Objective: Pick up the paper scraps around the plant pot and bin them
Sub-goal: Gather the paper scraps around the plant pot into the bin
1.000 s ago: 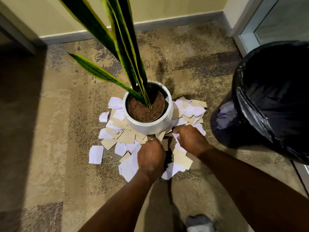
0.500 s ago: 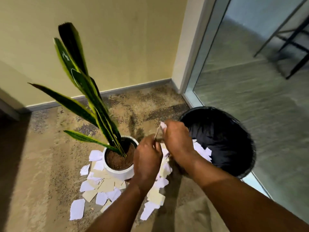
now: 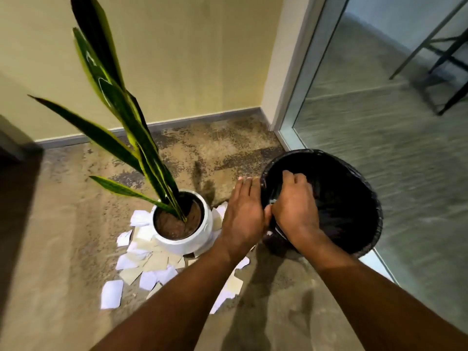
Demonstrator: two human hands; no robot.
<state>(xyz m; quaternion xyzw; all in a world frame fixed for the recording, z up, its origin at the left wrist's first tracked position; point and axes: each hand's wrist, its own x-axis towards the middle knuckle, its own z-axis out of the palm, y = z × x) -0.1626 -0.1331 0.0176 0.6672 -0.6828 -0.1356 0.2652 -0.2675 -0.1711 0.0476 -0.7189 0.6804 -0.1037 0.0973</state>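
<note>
Head view. The right hand (image 3: 296,211) is over the mouth of the bin (image 3: 364,183), back of the hand up, fingers (image 3: 296,178) curled down inside the rim. The palm side is hidden, so it cannot be told whether it holds paper or nothing; a pale fleck by the thumb is too small to call. The left hand (image 3: 243,219) is flat just beside the bin's near rim, its fingers straight and together, nothing visible in it. Its thumb edge meets or almost meets the right hand; which, cannot be told. Scraps (image 3: 152,262), white and tan, lie on the floor (image 3: 63,224) around the pot (image 3: 184,243). They are thickest at its front and left, many overlapping, some tucked against the base, and more show under the left forearm between pot and bin. The bin stands just right of the pot; its black-lined interior is too dark to read. Judgement: most of the litter is not yet collected. Handling, judged: the pieces are light, thin and limp, flat on carpet, so hard to lift singly and easily dropped from a loose handful. Best to rake an overlapping patch into a heap and pinch it from two sides, or catch a raised edge. Those against the pot should be drawn outward first, with the hands kept low under the plant (image 3: 131,127) leaves so the pot is not tipped.
</note>
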